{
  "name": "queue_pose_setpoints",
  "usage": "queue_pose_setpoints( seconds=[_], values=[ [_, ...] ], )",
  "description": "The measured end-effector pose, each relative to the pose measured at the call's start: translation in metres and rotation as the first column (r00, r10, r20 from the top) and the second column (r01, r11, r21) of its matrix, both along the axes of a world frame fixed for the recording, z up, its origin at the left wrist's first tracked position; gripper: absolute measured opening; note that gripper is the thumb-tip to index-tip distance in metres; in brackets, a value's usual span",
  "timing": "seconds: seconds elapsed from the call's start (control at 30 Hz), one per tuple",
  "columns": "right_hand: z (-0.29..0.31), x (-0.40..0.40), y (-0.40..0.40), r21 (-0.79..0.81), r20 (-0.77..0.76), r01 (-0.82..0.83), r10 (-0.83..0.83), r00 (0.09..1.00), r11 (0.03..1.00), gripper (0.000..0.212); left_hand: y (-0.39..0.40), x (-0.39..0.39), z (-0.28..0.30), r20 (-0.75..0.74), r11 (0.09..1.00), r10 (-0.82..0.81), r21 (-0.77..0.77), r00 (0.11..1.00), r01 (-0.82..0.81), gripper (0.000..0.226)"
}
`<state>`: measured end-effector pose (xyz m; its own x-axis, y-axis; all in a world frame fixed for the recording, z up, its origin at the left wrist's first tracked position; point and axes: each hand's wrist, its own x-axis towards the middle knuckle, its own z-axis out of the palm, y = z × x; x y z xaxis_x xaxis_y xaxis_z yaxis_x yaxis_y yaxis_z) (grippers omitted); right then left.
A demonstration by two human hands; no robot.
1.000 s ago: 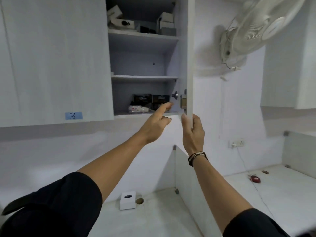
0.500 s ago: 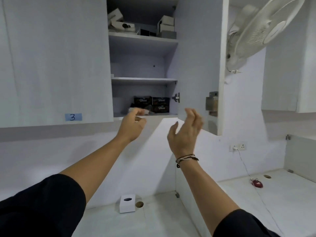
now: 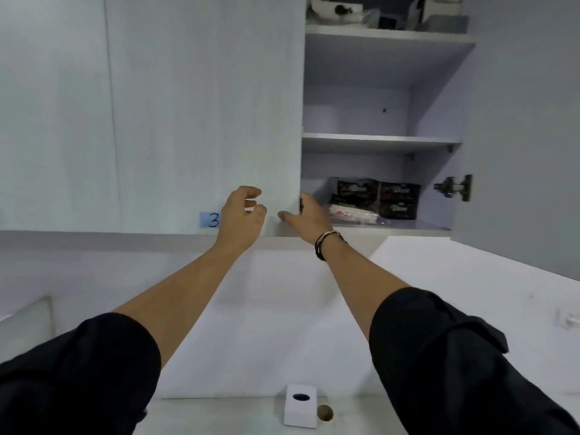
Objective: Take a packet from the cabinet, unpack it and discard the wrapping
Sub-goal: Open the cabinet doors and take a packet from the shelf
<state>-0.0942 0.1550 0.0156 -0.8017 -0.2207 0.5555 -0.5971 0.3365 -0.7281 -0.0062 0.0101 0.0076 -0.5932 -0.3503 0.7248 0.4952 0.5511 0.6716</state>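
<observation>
"Dove" packets [image 3: 378, 198] in cabinet [image 3: 354, 142]; label [image 3: 211, 220] "3".

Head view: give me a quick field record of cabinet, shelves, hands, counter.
cabinet door: open, swung right
bottom shelf: dark packets stacked at the back, a white wrapped packet in front
middle shelf: nothing visible on it
top shelf: boxes, partly cut off
left hand: empty, fingers curled, before the closed door labelled 3
right hand: empty, at the closed door's edge by the opening
counter: white box beside a hole

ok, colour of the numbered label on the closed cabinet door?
Light blue, with a dark handwritten 3: the label shows in the head view, beside the left hand.
</observation>
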Motion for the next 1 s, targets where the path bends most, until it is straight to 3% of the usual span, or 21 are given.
queue_pose_setpoints(
  seconds=[0.1,0.23,0.37,0.47,0.6,0.83,0.93,1.0],
  values=[
    [0.008,-0.013,-0.022,-0.164,0.097,-0.063,0.080,0.992,0.984,0.062,-0.019,-0.008,0.002,-0.011,1.000,0.018,0.006,1.000,-0.018,0.030],
    [0.003,0.005,-0.029,-0.328,0.092,-0.016,0.049,0.995,0.945,0.038,-0.027,0.006,0.005,-0.033,0.999,0.044,0.019,0.998,-0.043,0.030],
    [-0.014,0.066,-0.024,-0.463,-0.148,0.011,-0.090,0.985,0.886,0.026,-0.021,0.047,0.004,-0.059,0.997,0.039,0.075,0.997,-0.035,0.034],
    [-0.027,0.124,-0.014,-0.429,-0.368,-0.218,0.050,0.928,0.877,0.023,-0.019,0.098,-0.001,-0.168,0.980,0.139,0.165,0.976,-0.111,0.042],
    [-0.032,0.195,-0.021,-0.363,-0.318,-0.558,0.463,0.827,0.746,0.026,-0.023,0.170,-0.004,-0.237,0.962,0.210,0.222,0.949,-0.158,0.034],
    [-0.050,0.237,-0.046,-0.377,-0.208,-0.550,0.511,0.834,0.746,0.025,-0.042,0.276,0.004,-0.148,0.906,0.419,0.137,0.896,-0.401,0.025],
    [-0.058,0.236,-0.045,-0.310,-0.192,-0.532,0.496,0.847,0.788,0.024,-0.055,0.295,0.001,-0.058,0.842,0.526,0.174,0.848,-0.510,0.048],
    [-0.061,0.234,-0.040,-0.270,-0.190,-0.505,0.469,0.862,0.820,0.026,-0.050,0.297,-0.006,-0.098,0.767,0.639,0.154,0.763,-0.623,0.066]
  ],
)
